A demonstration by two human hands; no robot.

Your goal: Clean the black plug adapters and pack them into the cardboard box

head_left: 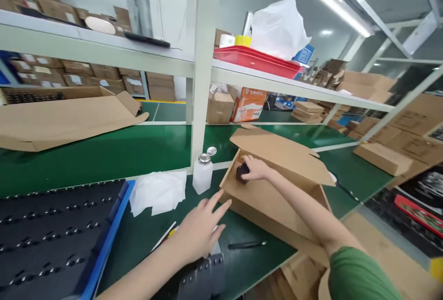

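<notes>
Matt brown cardboard box, smooth green table mat, translucent plastic bottle with shiny metal cap.

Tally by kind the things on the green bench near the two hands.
Open cardboard box: 1
Small dark part, held in the box by the right hand: 1
White bottle: 1
White cloth: 1
Black pen-like tool: 1
Black foam tray: 1
Dark block under the left hand: 1
Total: 7
</notes>
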